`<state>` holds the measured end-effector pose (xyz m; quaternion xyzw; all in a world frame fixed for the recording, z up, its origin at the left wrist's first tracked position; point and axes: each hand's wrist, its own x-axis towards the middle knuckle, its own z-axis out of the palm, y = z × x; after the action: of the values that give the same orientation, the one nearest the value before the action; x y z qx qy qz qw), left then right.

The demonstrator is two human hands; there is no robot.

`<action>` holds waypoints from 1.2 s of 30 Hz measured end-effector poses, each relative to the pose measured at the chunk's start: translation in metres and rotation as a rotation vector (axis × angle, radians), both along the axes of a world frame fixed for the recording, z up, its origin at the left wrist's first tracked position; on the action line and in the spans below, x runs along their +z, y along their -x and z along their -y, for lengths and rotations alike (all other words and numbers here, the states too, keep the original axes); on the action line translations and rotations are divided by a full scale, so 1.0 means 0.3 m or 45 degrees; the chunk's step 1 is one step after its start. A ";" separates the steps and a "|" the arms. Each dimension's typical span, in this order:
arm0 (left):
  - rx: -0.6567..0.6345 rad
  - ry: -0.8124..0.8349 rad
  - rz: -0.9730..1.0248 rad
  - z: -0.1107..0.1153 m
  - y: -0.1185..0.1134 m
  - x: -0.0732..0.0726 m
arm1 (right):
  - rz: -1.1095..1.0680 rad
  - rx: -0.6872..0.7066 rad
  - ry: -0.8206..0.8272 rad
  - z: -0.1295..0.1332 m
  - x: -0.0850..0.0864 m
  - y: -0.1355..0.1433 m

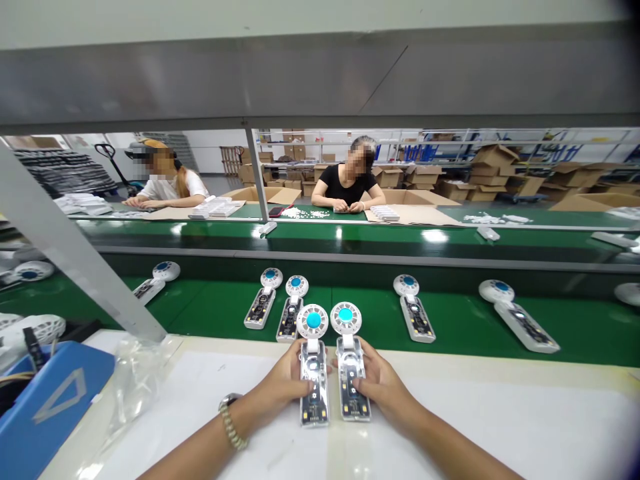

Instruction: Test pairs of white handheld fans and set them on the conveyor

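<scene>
A: Factory floor, green conveyor belt (pixel 225 310) running across the middle, white bench top (pixel 475 413) nearest the camera. What's in hand?

B: Two open fan units side by side on the bench, just short of the belt's near edge. Left hand (pixel 283 387) closed round the left fan unit (pixel 313 373), thumb on its bare circuit board. Right hand (pixel 377 383) gripping the right fan unit (pixel 350 370) the same way. Both heads w/ blue hubs point at the belt.

A: Finished or not?

B: Not yet, I'd say: boards exposed, no covers on either. Both still on the bench, none passed to the belt.

A: And on the belt itself?

B: Pair of similar units (pixel 277 303) just beyond the held ones, another unit (pixel 414 307) to the belt's right part, more further out, all uncovered too. Blue bin (pixel 50 400) at bench left. Across the belt, two co-workers (pixel 345 183) seated at a far table, cartons (pixel 495 167) stacked behind them.
</scene>
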<state>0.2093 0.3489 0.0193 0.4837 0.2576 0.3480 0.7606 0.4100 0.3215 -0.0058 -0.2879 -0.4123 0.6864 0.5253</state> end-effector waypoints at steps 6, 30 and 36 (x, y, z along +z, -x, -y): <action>-0.001 0.017 -0.033 0.002 0.003 0.008 | -0.008 0.049 -0.022 0.005 0.026 0.000; 0.000 0.028 -0.017 0.002 0.006 -0.005 | -0.002 0.050 -0.014 0.004 0.021 -0.002; 0.005 0.043 0.012 0.002 0.005 -0.005 | -0.017 0.044 0.018 0.004 0.020 -0.004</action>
<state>0.2077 0.3483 0.0180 0.4686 0.2607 0.3473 0.7694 0.4112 0.3203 0.0001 -0.2798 -0.4089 0.7001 0.5141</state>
